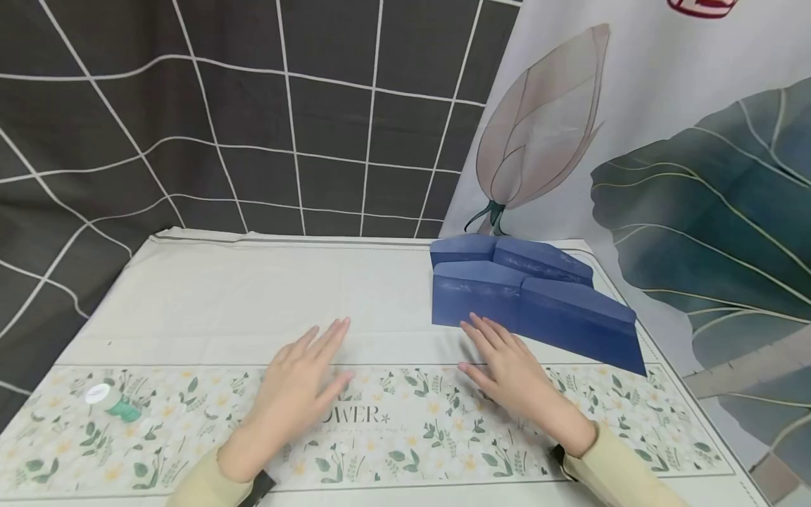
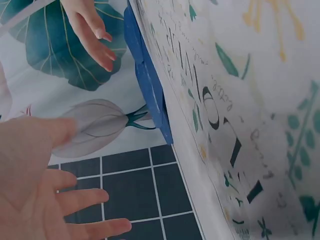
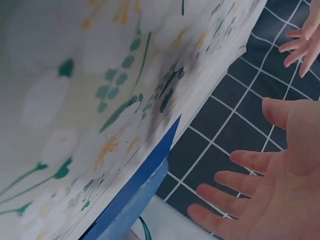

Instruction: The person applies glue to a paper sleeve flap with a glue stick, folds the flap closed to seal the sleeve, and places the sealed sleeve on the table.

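"What's biggest here?"

"We have two hangings at the back: a dark gridded curtain (image 1: 253, 113) and a leaf-print curtain (image 1: 671, 204), the latter running out of view at the right, its red print (image 1: 702, 7) cut off at the top."

"Below, we see the white tabletop (image 1: 272, 296), its near edge out of frame, and the floral strip (image 1: 437, 451) along its front."

"And the blue piece (image 1: 532, 303)?"

"At the tabletop's right, its nearest corner just over the strip. The front row hides the base of the rear one; we can't tell whether it is one piece or several, or hollow."

"The hands?"

"Both hover with fingers straight and parted, holding nothing: the right hand (image 1: 510, 366) near the blue piece's front edge, the left hand (image 1: 298, 384) well apart from it. The sleeves (image 1: 624, 461) are cut off below."

"The left hand covers some printed lettering (image 1: 351, 414); we read only 'OWER'."

"Last, at far left on the strip, a white-capped bottle (image 1: 114, 403). We can't tell whether the green is its contents or its wall."
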`<state>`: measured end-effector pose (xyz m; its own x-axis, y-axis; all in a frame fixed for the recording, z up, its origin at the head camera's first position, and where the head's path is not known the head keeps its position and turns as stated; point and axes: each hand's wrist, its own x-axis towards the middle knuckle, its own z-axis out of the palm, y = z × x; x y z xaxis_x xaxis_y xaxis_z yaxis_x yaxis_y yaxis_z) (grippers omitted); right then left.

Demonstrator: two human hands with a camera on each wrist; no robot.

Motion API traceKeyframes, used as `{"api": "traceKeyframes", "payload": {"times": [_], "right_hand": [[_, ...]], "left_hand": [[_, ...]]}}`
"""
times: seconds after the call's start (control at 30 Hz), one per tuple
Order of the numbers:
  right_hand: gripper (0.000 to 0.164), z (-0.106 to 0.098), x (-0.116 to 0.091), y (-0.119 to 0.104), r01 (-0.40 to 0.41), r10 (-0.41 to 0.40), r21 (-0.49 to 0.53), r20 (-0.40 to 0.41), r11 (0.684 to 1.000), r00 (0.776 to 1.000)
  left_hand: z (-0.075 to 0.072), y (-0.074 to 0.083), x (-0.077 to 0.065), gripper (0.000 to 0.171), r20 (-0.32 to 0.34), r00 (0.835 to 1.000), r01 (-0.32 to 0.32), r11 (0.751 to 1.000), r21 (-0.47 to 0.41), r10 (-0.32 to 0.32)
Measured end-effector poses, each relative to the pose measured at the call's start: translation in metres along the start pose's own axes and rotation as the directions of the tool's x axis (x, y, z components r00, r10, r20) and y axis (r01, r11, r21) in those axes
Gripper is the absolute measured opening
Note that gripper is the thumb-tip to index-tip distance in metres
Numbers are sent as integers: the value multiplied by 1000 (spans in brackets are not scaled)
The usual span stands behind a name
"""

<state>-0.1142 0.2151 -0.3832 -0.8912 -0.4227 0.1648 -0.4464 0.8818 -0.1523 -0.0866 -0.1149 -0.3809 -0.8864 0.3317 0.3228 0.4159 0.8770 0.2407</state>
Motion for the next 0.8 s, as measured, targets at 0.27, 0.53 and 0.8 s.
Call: {"api": "traceKeyframes", "payload": {"times": [0.27, 0.53, 0.8], "right_hand": [[45, 2, 15, -1, 130, -132, -21, -162, 991, 978], [27, -2, 21, -8, 97, -85, 48, -212, 994, 974], [23, -4, 24, -10, 91, -72, 66, -250, 994, 965]], "left_hand": [[-12, -9, -3, 43, -242, 969, -51, 999, 14, 53], [-40, -21, -11, 45, -358, 933, -23, 999, 31, 32], [-70, -43, -23, 50, -467, 883, 70, 997, 33, -47]]}}
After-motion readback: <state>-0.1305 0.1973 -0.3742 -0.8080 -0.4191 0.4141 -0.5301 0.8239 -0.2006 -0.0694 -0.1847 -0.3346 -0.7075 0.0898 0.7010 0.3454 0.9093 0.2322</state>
